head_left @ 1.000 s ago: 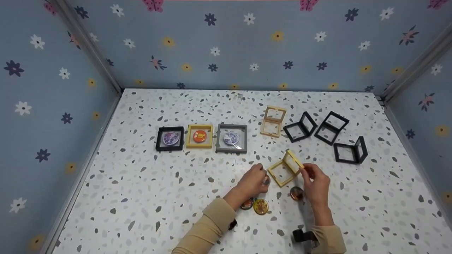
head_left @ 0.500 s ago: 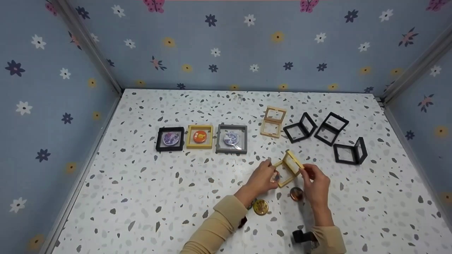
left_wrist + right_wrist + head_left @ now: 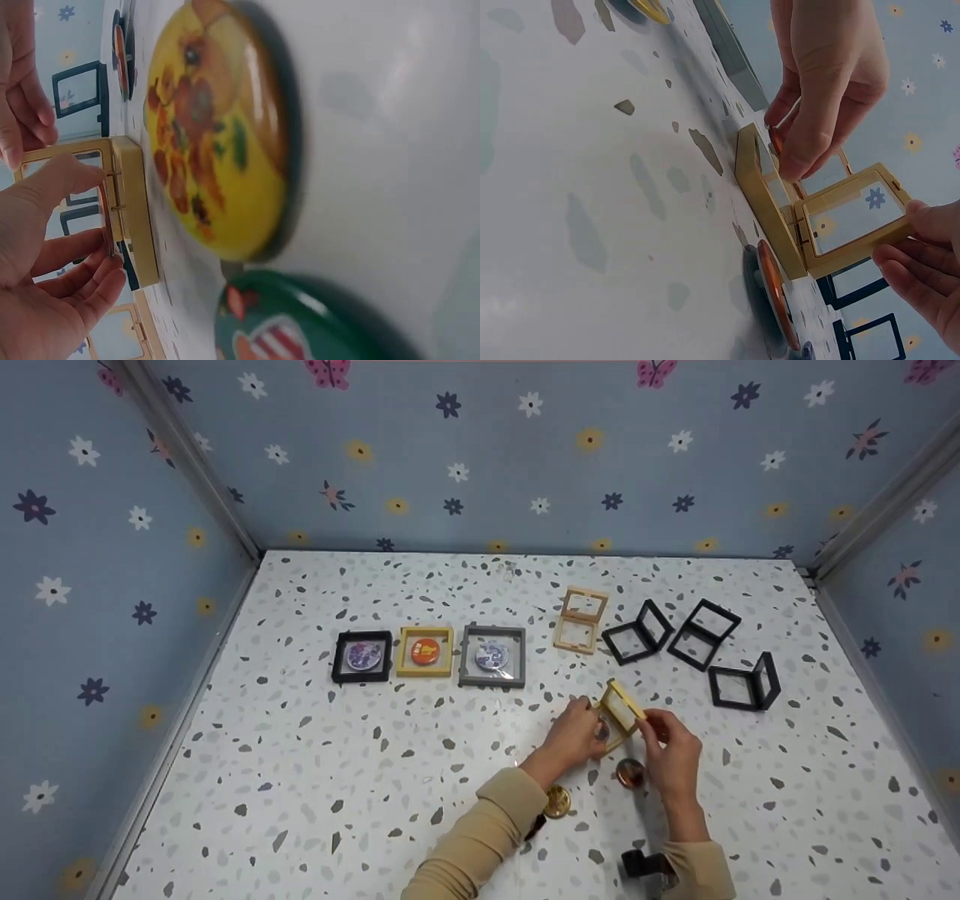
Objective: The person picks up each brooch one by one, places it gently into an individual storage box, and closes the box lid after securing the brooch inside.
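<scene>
My left hand (image 3: 574, 735) pinches a round button badge (image 3: 775, 140) between thumb and fingers, at the base of a hinged yellow display frame (image 3: 772, 210). In the head view the fingers partly cover that badge and the frame's base. With its thumb and fingertips, my right hand (image 3: 673, 750) holds the edge of the frame's raised clear-windowed lid (image 3: 855, 214). Just in front of the frame lies a brown-orange badge (image 3: 630, 773). Near the left forearm are a yellow badge with flowers (image 3: 210, 127) and a green badge (image 3: 259, 319).
Left of centre stand a black frame (image 3: 337, 658), a yellow frame (image 3: 424, 673) and a grey frame (image 3: 491, 682), each with a badge inside. Back right are an unfolded light-wood frame (image 3: 576, 649) and several unfolded black frames (image 3: 731, 704). Flowered panels (image 3: 480, 457) bound the table.
My left hand has moved right and slightly away with the badge, from beside the yellow frame to over its base. The right hand keeps holding the lid in the same place.
</scene>
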{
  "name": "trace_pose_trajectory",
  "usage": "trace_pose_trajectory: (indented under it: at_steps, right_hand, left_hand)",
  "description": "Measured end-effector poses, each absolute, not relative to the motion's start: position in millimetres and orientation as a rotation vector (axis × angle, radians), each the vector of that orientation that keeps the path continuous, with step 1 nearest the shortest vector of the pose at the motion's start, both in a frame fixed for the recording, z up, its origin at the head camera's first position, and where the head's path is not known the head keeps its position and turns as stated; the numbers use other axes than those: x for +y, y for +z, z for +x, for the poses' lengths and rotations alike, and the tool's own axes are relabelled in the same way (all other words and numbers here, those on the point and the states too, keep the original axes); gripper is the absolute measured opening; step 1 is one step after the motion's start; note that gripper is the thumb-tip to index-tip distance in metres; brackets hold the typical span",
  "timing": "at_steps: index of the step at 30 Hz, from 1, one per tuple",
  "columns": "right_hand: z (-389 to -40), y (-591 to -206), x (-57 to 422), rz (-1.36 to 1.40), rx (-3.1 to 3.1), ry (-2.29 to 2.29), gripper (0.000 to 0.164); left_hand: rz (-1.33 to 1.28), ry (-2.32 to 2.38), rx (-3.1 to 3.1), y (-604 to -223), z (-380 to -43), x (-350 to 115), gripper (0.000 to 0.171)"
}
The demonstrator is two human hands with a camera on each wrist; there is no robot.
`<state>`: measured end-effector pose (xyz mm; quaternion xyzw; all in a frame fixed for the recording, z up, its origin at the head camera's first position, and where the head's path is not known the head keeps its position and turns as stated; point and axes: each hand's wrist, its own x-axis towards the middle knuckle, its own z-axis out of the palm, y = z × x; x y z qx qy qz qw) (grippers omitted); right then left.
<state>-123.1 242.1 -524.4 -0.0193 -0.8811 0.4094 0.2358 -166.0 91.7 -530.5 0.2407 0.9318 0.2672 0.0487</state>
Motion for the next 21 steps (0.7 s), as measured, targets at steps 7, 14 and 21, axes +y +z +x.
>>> trace_pose_trajectory:
  at_steps: [7,14,21]
  right_hand:
    - [-121.9,-524.1,241.4,-0.041,-2.415,1.12,0.012]
    - [-122.4,-523.5,241.6,-0.059,-2.425,1.104,0.012]
    - [-122.4,-522.4,241.3,-0.079,-2.441,1.093,0.012]
  left_hand:
    - [0.738,0.747,2.866,-533.2,-169.7,100.1,0.018]
    - [0.757,0.659,2.907,-533.4,-172.6,103.9,0.018]
    - [0.76,0.614,2.933,-534.9,-174.7,105.4,0.015]
